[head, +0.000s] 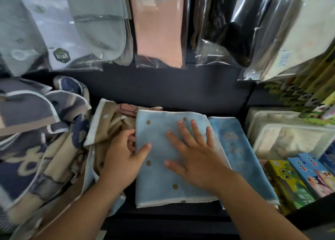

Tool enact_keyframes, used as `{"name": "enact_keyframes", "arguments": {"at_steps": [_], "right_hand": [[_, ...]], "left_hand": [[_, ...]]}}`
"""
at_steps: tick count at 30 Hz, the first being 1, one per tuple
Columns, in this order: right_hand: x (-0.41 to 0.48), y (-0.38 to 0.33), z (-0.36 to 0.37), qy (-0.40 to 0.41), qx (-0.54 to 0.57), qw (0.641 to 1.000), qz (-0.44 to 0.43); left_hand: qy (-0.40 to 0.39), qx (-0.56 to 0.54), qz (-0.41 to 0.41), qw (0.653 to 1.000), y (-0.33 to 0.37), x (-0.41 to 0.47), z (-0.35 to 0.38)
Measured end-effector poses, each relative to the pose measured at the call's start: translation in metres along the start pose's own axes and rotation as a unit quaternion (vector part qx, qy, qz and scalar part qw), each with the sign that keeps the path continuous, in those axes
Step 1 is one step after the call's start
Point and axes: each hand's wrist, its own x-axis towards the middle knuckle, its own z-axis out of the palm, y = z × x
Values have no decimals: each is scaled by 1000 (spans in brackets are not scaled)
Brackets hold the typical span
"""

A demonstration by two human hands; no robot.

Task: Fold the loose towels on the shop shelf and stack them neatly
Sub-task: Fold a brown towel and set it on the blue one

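In the middle of the shelf (172, 215), the folded dotted blue towel (159, 176), long axis pointing away from the body. Flat on it the right hand (192, 156), fingers spread and pressing; the left hand (121, 160) pinching its left edge, thumb above. Just to the left, loose towels (45, 149) heaped, so probably nearer work for the left hand.

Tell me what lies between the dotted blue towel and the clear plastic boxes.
Another folded blue towel, right beside the dotted blue towel; the head view shows it.
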Motion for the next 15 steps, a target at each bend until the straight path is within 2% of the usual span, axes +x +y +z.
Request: {"name": "enact_keyframes", "arguments": {"at_steps": [2, 6, 12, 13, 15], "right_hand": [[0, -1, 17, -20, 19, 1000, 12], [-6, -8, 34, -4, 24, 999, 42], [-10, -15, 34, -4, 42, 997, 59], [-10, -16, 33, -5, 46, 997, 62], [-9, -17, 34, -18, 51, 996, 65]], "left_hand": [[-4, 28, 12, 1000, -2, -2, -3], [30, 79, 13, 996, -6, -1, -6], [-71, 196, 11, 978, 7, 8, -4], [-84, 188, 4, 979, 9, 10, -3], [-106, 100, -32, 989, 12, 13, -2]]}}
